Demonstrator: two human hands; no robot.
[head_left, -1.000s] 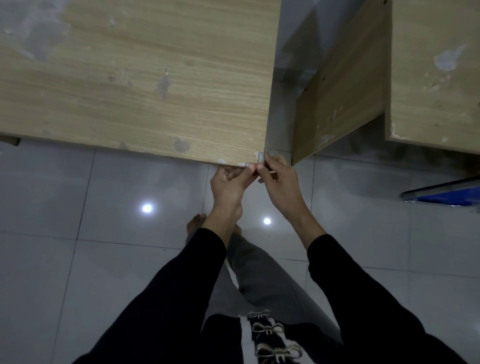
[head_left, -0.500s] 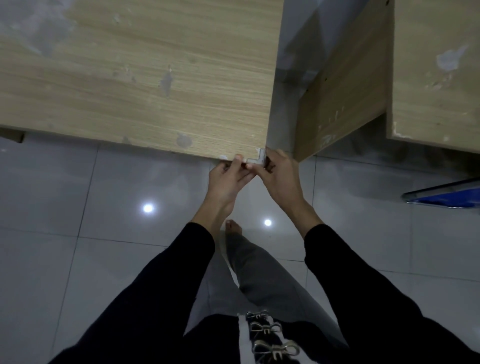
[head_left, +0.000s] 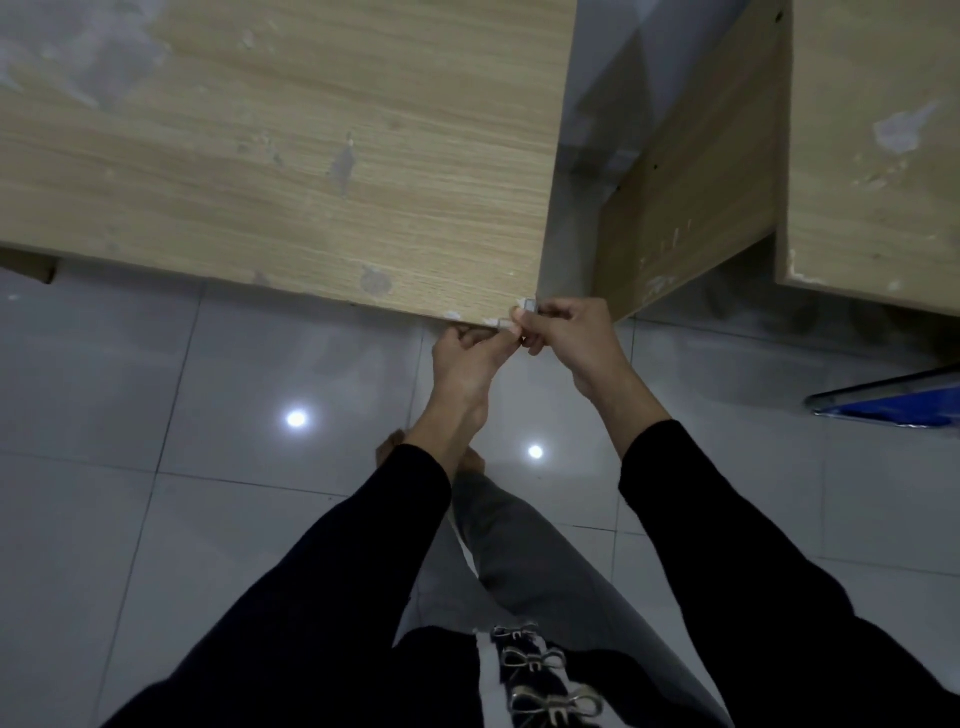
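Observation:
A small pale L-shaped corner piece (head_left: 522, 313) sits on the near right corner of a light wooden table (head_left: 291, 156). My left hand (head_left: 467, 364) reaches up from below and pinches its lower arm against the table's front edge. My right hand (head_left: 566, 338) comes in from the right and pinches the piece at the corner with thumb and fingers curled. Both hands meet at that corner and hide most of the piece.
A second wooden table (head_left: 872, 156) stands to the right, its side panel (head_left: 685, 197) leaving a narrow gap. A blue-edged flat object (head_left: 893, 405) juts in at the right edge. Glossy grey floor tiles (head_left: 156, 415) lie below; my legs and bare feet show under my arms.
Both hands stay at the table corner. The corner piece, clearly seen half a second ago, is now mostly covered as my fingers close over it; my right hand shifted slightly right.

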